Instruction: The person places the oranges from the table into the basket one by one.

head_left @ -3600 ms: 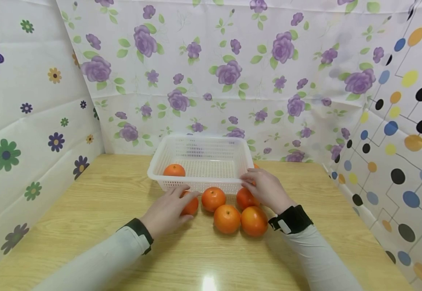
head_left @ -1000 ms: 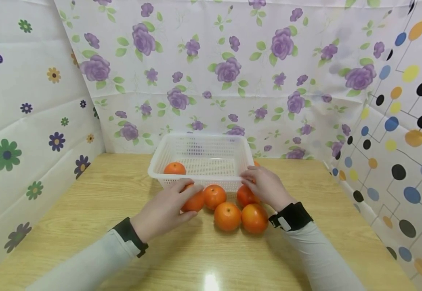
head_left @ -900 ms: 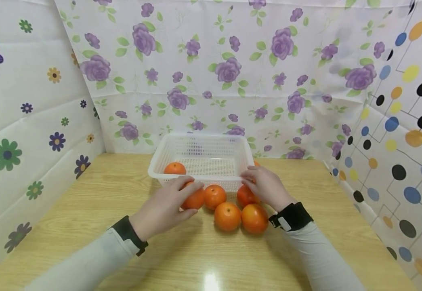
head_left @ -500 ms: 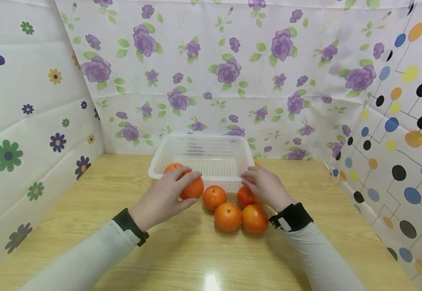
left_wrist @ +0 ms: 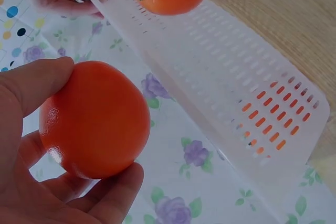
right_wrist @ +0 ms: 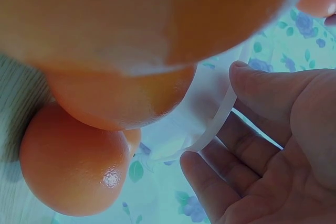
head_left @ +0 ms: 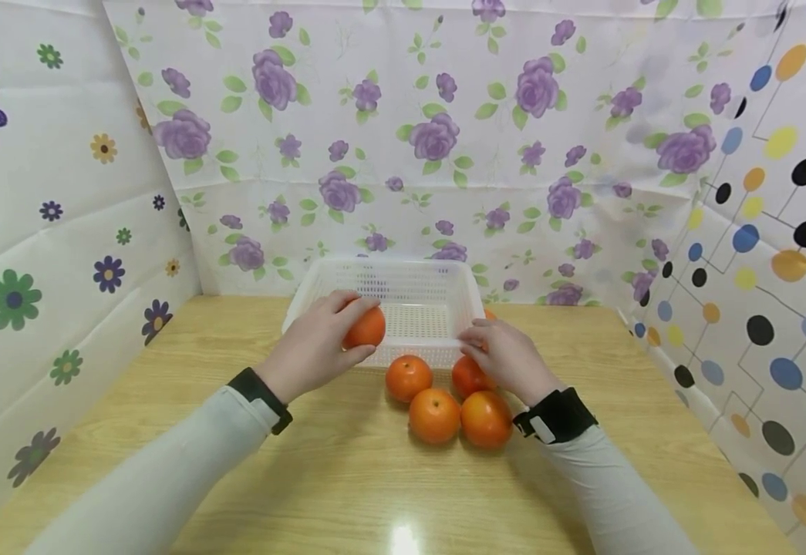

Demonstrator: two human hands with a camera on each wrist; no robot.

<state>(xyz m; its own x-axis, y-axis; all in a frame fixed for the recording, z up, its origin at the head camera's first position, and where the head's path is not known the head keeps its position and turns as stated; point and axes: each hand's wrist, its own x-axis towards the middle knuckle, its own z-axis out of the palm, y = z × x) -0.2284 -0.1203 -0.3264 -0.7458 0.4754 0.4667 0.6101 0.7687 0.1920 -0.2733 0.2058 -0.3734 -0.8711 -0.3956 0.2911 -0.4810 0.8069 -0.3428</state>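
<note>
glossy orange-red round fruit (head_left: pixel 365 329) sits in the left hand (head_left: pixel 312 343), held up off the pale wood-grain worktop (head_left: pixel 347 486) at the near left part of a white rectangular slotted plastic basket (head_left: pixel 416 341); the thumb lies on one side and the fingers spread round the other, a wide grip that probably suits a smooth ball with no edge to pinch; in the head view it overlaps the near rim, though whether it is over the inside cannot be told; the right hand (head_left: pixel 510 358) is narrower, pinching the basket's near right corner between thumb and fingers, most likely so that so light a container does not slide or tip; through the slots at the left end, the left wrist view shows a second orange-red fruit (left_wrist: pixel 267 129), seemingly lying inside; four loose orange-red fruits (head_left: pixel 434 416) cluster on the worktop just in front of the near wall, perhaps grouped there for easy reach; one partly hidden orange fruit (head_left: pixel 490 314) shows just outside the right end, where the wall may check its rolling; white cloth with purple roses (head_left: pixel 437 139) hangs behind.
</note>
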